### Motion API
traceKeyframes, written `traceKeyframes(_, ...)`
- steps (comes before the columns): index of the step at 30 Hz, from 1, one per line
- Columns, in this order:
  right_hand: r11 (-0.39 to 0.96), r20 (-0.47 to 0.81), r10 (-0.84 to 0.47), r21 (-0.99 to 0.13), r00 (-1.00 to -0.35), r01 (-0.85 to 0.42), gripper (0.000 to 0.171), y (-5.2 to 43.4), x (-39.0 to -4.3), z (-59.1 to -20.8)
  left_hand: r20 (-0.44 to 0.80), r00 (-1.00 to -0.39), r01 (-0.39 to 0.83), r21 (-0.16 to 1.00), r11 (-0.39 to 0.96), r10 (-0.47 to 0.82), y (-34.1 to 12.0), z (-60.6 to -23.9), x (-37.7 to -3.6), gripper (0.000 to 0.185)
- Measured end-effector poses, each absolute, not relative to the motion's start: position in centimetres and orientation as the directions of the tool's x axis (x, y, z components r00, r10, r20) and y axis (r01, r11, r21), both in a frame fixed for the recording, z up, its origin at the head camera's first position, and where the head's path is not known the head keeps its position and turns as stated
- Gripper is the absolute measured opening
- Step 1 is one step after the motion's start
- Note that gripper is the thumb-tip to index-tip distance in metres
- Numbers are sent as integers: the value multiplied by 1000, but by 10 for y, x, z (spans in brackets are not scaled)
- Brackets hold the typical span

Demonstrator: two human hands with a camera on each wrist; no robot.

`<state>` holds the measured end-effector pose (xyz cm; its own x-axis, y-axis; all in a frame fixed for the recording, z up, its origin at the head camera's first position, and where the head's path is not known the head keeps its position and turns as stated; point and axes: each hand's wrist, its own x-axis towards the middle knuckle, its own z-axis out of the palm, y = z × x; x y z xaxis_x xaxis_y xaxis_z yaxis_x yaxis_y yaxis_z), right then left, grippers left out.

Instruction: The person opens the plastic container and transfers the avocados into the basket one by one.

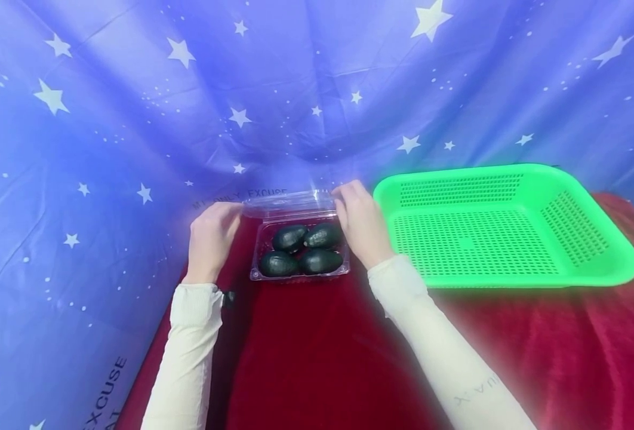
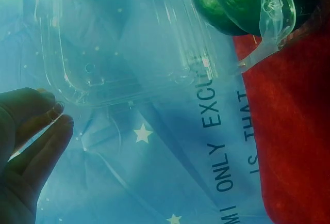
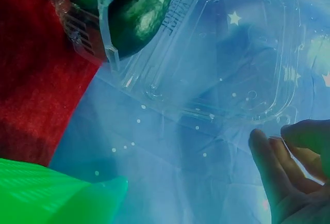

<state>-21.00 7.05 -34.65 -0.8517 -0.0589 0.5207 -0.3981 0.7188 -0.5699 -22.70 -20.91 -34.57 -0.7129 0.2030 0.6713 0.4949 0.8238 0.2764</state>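
Several dark green avocados lie in a clear plastic clamshell container, whose hinged lid is raised and tipped back. At the lid's left corner, my left hand pinches the edge between thumb and fingers. My right hand does the same at the right corner. Seen from the left wrist, the fingertips meet at the lid's rounded corner. In the right wrist view, the thumb and fingers close on the opposite corner of the see-through lid. Part of the avocados is cut off in both wrist views.
A green perforated plastic basket stands to the right, close beside my right wrist. Dark red cloth covers the table. Behind and to the left hangs a blue curtain with white stars and lettering, close behind the lid.
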Motion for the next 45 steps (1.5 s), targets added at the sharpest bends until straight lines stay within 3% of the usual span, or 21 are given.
traceKeyframes(8, 771, 516, -83, -508, -852, -383, 20, 72, -212, -344, 679, -707, 486, 260, 835, 199, -205, -347, -233, 18)
traceKeyframes(25, 713, 445, -83, -599, -892, -365, 24, 66, -219, -341, 681, -718, 475, 331, 815, 142, -207, -349, -242, 18)
traceKeyframes(31, 699, 447, -68, -616, -892, -362, 37, 67, -219, -342, 679, -721, 485, 348, 802, 141, -206, -348, -246, 18)
traceKeyframes(38, 678, 443, -59, -640, -895, -361, 58, 67, -220, -344, 650, -753, 454, 396, 798, 105, -206, -344, -256, 32)
traceKeyframes(45, 691, 417, -76, -633, -906, -349, 59, 69, -219, -344, 580, -810, 400, 438, 805, 86, -215, -347, -259, 37)
